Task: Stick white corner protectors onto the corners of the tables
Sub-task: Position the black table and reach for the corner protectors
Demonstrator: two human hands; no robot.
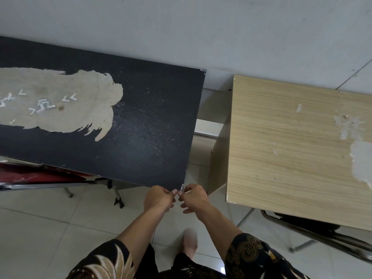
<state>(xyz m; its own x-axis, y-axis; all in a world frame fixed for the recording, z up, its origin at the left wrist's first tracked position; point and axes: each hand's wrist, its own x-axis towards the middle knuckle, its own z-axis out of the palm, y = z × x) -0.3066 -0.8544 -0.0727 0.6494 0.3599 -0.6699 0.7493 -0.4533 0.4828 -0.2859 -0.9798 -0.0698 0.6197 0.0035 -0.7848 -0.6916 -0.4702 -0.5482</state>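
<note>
Left hand and right hand pinch a small white angled corner protector onto the near corner of the scuffed black tabletop; grit there might stop it bonding, or leave it crooked.

The black table reaches away from and to the left of both hands, its near corner right at the fingertips of the left hand and right hand. A small white corner protector sits on that corner, pinched by both. Far left of the left hand, loose corner protectors lie scattered on a pale worn patch. Right of the right hand, across a gap, stands a light wood-grain table with peeled spots. Tiled floor lies below.
</note>
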